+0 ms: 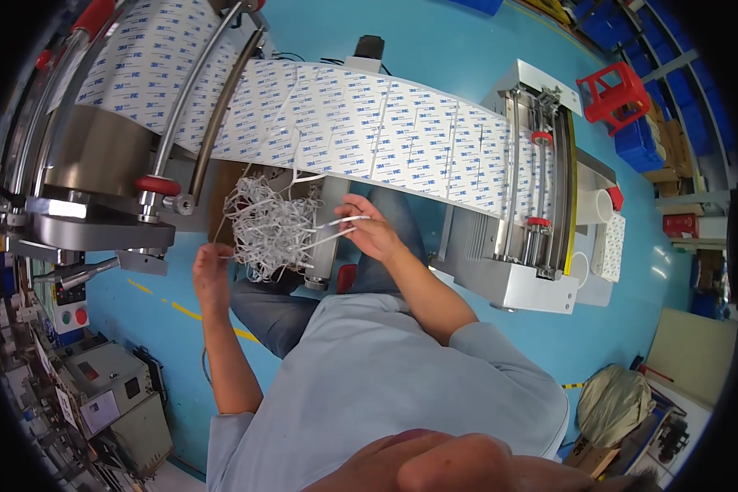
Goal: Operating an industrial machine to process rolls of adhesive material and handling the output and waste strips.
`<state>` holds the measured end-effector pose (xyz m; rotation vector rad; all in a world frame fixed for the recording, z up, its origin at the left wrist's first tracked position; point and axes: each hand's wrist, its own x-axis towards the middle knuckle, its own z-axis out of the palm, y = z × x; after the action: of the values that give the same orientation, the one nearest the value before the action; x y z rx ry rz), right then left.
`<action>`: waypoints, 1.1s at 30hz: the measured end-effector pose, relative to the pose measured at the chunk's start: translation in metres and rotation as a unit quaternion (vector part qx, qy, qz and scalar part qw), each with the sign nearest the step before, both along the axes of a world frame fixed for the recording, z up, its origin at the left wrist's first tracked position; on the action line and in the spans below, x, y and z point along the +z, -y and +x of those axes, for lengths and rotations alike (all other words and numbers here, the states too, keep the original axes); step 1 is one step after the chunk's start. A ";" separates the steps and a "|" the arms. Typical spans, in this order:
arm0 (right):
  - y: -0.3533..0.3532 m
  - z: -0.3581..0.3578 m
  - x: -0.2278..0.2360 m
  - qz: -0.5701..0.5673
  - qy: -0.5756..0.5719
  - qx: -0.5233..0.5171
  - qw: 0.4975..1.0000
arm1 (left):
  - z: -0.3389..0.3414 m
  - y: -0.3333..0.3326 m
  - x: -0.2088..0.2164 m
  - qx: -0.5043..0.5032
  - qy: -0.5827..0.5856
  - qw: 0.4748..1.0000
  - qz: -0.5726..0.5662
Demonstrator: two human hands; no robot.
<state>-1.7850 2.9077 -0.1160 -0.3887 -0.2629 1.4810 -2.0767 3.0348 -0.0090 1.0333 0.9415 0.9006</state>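
Note:
A tangled heap of narrow white strips [272, 231] fills the space between my hands, below the edge of a wide white web with small blue print [336, 123]. My right hand [372, 234] is at the heap's right side, its fingers closed on a few white strips [328, 238] that run back into the tangle. At the left side of the heap my left hand [211, 275] has its fingertips pinched together, with a small white strip end showing at them. From the web's near edge a loose strip [295, 156] trails down toward the heap.
Metal rollers [195, 82] with red collars stand at the left, and a silver roller machine [533, 189] at the right. A brown box edge [220, 197] lies behind the heap. A red stool [615, 97] and blue bins [638, 148] are at the far right.

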 end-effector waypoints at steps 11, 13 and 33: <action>-0.102 -0.076 0.022 0.018 0.192 0.171 0.966 | -0.140 -0.108 -0.015 -0.058 0.062 0.994 -0.063; -0.092 -0.068 0.021 -0.001 0.118 0.176 0.977 | -0.148 -0.109 -0.018 -0.016 0.093 0.992 -0.088; -0.056 -0.023 0.045 0.031 0.131 0.272 0.953 | -0.165 -0.117 -0.034 0.251 0.400 0.870 -0.140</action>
<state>-1.8076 2.9642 -0.0715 -0.4864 -0.6690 1.9553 -2.2413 3.1517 -0.0435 0.0883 0.5890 1.4211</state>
